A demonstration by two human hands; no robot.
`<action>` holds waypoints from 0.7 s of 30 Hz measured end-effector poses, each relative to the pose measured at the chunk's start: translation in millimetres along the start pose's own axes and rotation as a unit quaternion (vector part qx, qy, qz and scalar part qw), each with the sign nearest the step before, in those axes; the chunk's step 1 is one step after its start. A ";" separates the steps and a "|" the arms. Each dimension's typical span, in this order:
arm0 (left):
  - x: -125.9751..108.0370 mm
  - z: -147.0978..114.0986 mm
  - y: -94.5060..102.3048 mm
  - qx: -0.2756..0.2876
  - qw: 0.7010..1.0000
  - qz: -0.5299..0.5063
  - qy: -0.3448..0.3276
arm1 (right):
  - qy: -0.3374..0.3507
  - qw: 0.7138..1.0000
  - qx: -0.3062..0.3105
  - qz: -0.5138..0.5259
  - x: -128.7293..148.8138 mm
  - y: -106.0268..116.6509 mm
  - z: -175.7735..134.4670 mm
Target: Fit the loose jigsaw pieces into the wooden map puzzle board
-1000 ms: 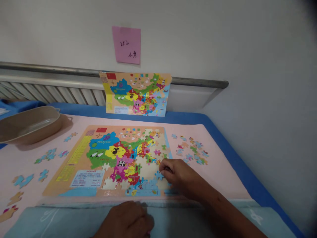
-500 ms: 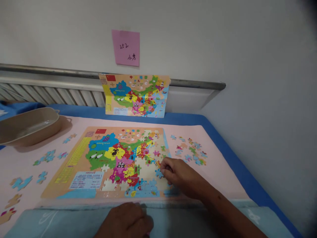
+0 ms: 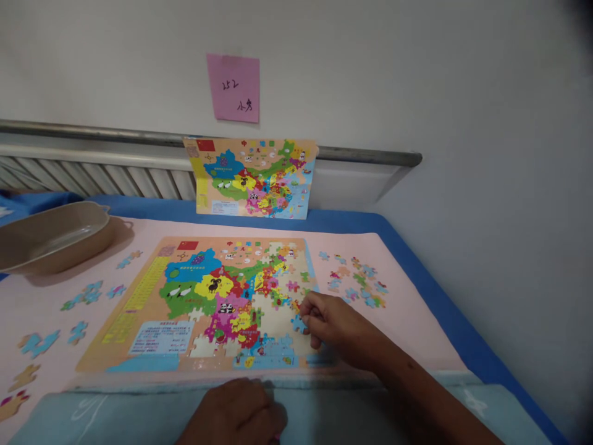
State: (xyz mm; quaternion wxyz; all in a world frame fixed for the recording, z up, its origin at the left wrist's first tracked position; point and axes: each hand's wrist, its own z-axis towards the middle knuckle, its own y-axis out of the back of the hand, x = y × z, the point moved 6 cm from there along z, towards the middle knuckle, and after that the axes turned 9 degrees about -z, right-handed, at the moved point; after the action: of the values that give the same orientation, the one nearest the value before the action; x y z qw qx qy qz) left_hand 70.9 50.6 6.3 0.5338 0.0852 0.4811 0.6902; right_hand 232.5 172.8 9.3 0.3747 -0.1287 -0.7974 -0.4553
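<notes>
The map jigsaw puzzle (image 3: 148, 290) lies flat in its frame, partly filled, with the pale backing showing on its right side. My right hand (image 3: 327, 321) is over this right side, its fingers curled in a pinch. At the fingertips is a blue and orange puzzle piece (image 3: 297, 323), partly covered by the fingers. Low in the view, my left hand (image 3: 238, 408) rests closed at the near edge, on the grey-blue cloth (image 3: 139, 411). A bit of pink shows under its fingers, too small to make out.
Loose pieces (image 3: 364, 281) lie clustered right of the puzzle, and more pieces (image 3: 86, 295) are scattered to its left. Behind stands a printed map sheet (image 3: 254, 179) against a metal rail (image 3: 370, 156). A beige basin (image 3: 60, 241) sits at the left; a pink note (image 3: 234, 86) hangs above.
My right hand's fingers have shifted slightly, with the lower fingers loosening a little around the same spot. My left hand stays in place.
</notes>
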 end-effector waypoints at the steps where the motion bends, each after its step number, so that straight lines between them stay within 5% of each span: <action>1: 0.4 -0.5 -0.5 0.004 1.000 -0.001 0.000 | -0.002 1.000 0.000 -0.002 -0.2 0.0 0.1; 21: -0.1 -4.0 0.4 -0.008 1.000 0.002 -0.001 | 0.007 1.000 0.006 0.016 -0.5 -1.1 0.4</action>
State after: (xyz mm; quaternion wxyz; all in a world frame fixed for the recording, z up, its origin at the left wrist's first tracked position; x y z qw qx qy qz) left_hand 68.2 48.2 4.7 0.5337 0.0828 0.4751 0.6947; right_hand 232.0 172.7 8.1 0.3885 -0.1362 -0.7952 -0.4451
